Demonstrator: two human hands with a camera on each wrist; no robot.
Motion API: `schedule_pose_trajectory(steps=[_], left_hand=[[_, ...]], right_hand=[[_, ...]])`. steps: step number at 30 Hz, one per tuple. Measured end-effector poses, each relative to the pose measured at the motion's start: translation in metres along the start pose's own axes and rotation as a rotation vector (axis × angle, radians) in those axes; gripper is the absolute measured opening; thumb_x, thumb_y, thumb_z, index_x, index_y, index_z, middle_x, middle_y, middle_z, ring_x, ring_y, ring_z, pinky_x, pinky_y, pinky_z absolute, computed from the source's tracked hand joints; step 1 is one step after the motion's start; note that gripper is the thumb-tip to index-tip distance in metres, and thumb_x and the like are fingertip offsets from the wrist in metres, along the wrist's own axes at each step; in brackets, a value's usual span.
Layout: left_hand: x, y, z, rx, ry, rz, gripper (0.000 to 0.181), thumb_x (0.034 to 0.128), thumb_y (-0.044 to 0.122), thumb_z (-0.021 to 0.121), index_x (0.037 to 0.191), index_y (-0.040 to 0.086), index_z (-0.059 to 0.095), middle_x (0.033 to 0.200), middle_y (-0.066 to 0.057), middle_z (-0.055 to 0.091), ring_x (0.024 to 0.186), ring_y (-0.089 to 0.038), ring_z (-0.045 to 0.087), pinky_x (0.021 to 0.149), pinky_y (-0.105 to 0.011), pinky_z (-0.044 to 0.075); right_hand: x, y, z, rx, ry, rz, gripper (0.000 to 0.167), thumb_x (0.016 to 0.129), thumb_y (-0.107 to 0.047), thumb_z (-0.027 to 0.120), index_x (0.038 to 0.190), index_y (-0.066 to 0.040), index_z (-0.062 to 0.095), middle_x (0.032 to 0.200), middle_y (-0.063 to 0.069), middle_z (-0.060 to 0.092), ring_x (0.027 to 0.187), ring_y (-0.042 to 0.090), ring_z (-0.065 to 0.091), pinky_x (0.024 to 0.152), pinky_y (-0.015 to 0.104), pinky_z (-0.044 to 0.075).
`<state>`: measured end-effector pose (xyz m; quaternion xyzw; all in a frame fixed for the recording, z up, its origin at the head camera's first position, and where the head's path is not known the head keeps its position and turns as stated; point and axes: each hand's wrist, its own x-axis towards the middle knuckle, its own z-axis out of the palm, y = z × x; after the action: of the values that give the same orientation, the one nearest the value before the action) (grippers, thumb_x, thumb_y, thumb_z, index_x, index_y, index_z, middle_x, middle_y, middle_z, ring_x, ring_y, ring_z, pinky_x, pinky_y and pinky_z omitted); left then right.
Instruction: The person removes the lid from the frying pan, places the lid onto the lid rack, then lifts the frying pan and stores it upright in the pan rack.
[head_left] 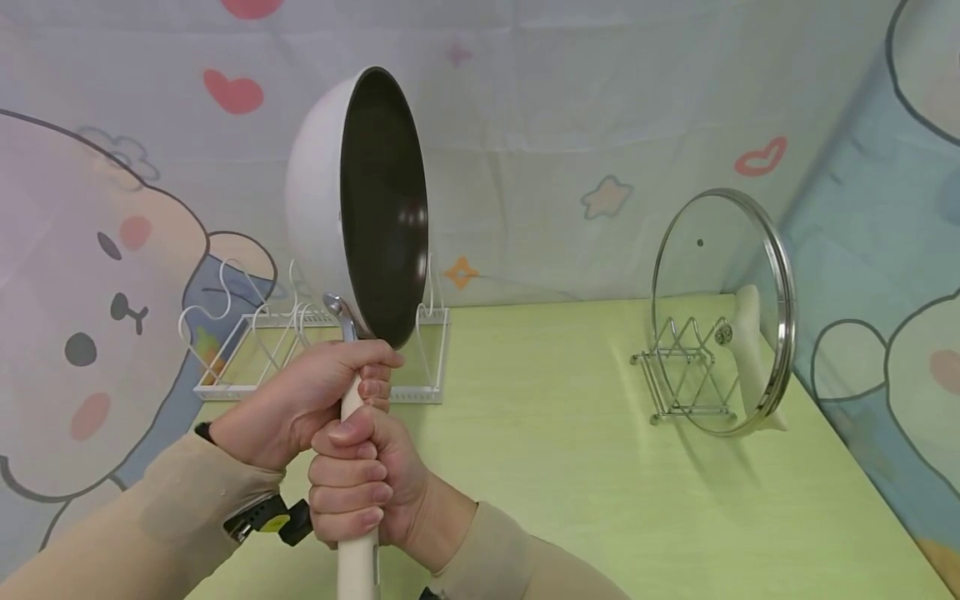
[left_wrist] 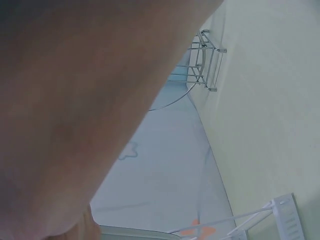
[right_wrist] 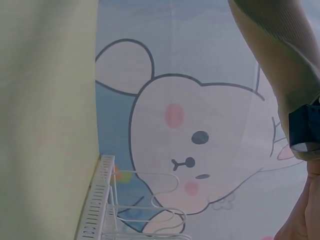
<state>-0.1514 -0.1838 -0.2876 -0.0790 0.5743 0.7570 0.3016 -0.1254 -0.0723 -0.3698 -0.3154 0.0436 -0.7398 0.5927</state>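
Observation:
A deep frying pan (head_left: 315, 175), white outside and dark inside, is held up on its edge with its open side facing right. My left hand (head_left: 330, 387) grips the cream handle (head_left: 358, 567) close to the pan. Just below it, my right hand (head_left: 367, 483) wraps its fingers round the same handle. Behind the pan stands a white wire rack (head_left: 225, 390), partly hidden; whether the pan touches it I cannot tell. In the left wrist view, a blurred part of a hand (left_wrist: 75, 100) covers much of the picture.
A glass lid (head_left: 783, 333) with a metal rim and cream handle stands upright in a small metal wire rack (head_left: 675, 412) at the right. The light green table (head_left: 540, 467) meets a cartoon-printed cloth (head_left: 540, 125) at the back and sides.

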Motion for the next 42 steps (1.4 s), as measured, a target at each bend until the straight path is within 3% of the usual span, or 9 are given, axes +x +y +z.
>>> schedule_pose_trajectory(steps=[10,19,42], left_hand=[[0.003,-0.008,-0.005,0.014,0.020,-0.028,0.047,0.1054,0.010,0.049,0.059,0.019,0.044,0.052,0.012,0.045,0.047,-0.001,0.046,0.051,-0.013,0.039],[0.008,-0.014,-0.009,0.029,0.020,-0.015,0.047,0.1042,0.008,0.049,0.059,0.020,0.042,0.053,0.012,0.043,0.048,0.000,0.045,0.051,-0.013,0.039],[0.011,-0.014,-0.005,0.028,0.021,-0.027,0.048,0.1047,0.009,0.050,0.059,0.020,0.043,0.052,0.012,0.044,0.048,0.000,0.046,0.051,-0.013,0.041]], right_hand=[[-0.002,0.006,-0.006,0.023,0.019,-0.006,0.054,0.085,-0.035,0.072,0.056,-0.022,0.029,0.042,-0.012,0.025,0.037,0.005,0.016,0.040,0.020,0.014],[-0.004,0.011,-0.011,0.030,0.010,-0.027,0.054,0.086,-0.034,0.071,0.056,-0.022,0.028,0.043,-0.011,0.025,0.037,0.005,0.017,0.040,0.020,0.015],[-0.007,0.010,-0.010,0.069,-0.003,-0.057,0.052,0.086,-0.032,0.071,0.057,-0.023,0.028,0.044,-0.012,0.023,0.036,0.004,0.016,0.039,0.018,0.014]])
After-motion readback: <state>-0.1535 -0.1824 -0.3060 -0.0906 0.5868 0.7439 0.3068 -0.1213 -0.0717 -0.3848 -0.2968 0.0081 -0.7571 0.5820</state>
